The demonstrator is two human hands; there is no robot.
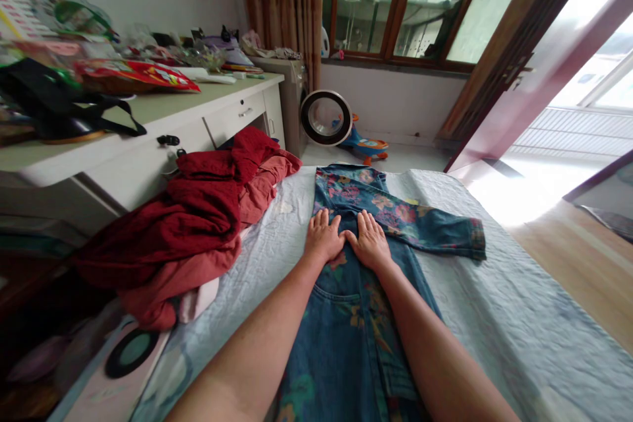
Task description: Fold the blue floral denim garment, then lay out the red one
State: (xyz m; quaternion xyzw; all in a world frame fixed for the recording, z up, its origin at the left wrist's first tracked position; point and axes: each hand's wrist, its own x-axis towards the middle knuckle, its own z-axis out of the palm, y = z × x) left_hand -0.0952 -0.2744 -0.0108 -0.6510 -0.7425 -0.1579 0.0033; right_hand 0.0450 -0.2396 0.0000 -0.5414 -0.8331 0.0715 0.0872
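Observation:
A blue denim jacket (pixel 341 330) with a printed floral pattern lies on the bed in front of me, its collar end away from me. One sleeve (pixel 435 231) stretches out to the right, with its cuff resting on the bedsheet. My left hand (pixel 324 237) presses flat on the jacket, fingers extended. Close beside it, my right hand (pixel 368 241) also lies flat on the denim, fingers slightly spread. The two thumbs meet or nearly meet. Neither hand grips the cloth. My forearms hide parts of the jacket's lower half.
Red clothes (pixel 212 211) are heaped on the bed's left side. A cluttered desk (pixel 168 109) runs along the left wall. Beyond the bed stand a washing machine with its round door (pixel 326 119) open and a blue-orange ride-on toy (pixel 366 145). An open door (pixel 524 72) is at right.

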